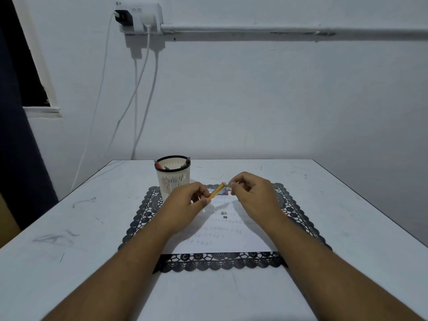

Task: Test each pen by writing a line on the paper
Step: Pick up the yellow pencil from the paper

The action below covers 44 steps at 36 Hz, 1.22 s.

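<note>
Two hands are over the paper (231, 237), which lies on a black lace mat (222, 262) on the table (69, 262). My left hand (185, 202) pinches the yellow pen (217, 190) at its lower end, barrel tilted up to the right. My right hand (252, 191) has thumb and fingers curled together just beside the pen's upper end; probably it grips the cap, but it is too small to tell for sure. So the step is, I think, uncapping or capping this pen.

To do it well: pull straight along the barrel, no twisting, w/ the left grip firm near the end. Keep the cap in the right hand so it does not roll away. Then write in a free row, since several rows of marks are already there. Other pens wait in the white basket (173, 179) at the mat's far left corner.
</note>
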Motion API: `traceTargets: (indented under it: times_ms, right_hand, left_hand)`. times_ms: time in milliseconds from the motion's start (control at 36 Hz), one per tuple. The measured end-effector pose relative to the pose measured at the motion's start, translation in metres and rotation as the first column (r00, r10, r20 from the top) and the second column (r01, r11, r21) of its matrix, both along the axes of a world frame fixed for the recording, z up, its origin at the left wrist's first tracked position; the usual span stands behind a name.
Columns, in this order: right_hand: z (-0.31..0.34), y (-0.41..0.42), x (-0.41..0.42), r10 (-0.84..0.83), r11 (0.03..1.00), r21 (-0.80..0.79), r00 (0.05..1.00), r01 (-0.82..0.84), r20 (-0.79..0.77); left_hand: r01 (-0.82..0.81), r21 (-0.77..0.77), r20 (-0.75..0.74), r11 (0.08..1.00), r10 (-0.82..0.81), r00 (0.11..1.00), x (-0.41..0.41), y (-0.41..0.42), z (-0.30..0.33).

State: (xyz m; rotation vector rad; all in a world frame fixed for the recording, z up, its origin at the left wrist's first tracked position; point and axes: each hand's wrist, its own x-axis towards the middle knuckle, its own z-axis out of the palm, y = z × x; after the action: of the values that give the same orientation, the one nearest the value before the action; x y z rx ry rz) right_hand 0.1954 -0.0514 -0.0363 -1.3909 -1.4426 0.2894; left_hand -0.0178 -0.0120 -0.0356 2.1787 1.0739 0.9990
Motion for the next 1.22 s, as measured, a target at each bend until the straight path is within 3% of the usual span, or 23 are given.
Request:
traceTargets:
  times_ms: [222, 556, 722, 861, 1028, 1222]
  right_hand:
    - [-0.012, -0.001, -0.002, 0.091, 0.882, -0.469, 0.964, 0.038, 0.251]
    - [-0.011, -0.002, -0.01, 0.153, 0.89, -0.452, 0.9, 0.055, 0.409]
    - [-0.002, -0.001, 0.002, 0.087, 0.941, -0.334, 0.993, -0.055, 0.084]
    - [0.006, -0.004, 0.003, 0.11, 0.96, -0.224, 0.959, -0.17, -0.261]
    - [0.009, -0.005, 0.005, 0.161, 0.961, -0.154, 0.919, -0.229, -0.36]
    - [0.003, 0.0, 0.001, 0.192, 0.956, -0.143, 0.918, -0.255, -0.347]
  left_hand:
    - [-0.029, 0.014, -0.046, 0.999, 0.029, 0.999, -0.001, 0.001, 0.0]
    - [-0.032, 0.012, -0.107, 0.999, 0.034, 0.994, -0.001, -0.002, 0.001]
    - [-0.048, 0.024, -0.157, 0.999, 0.051, 0.986, -0.001, -0.003, 0.002]
    - [-0.043, 0.039, -0.206, 0.998, 0.05, 0.977, -0.004, -0.001, 0.0]
    - [-0.038, 0.038, -0.221, 0.999, 0.045, 0.974, -0.003, -0.001, 0.001]
    - [-0.034, 0.027, -0.199, 0.999, 0.039, 0.979, -0.002, -0.003, 0.003]
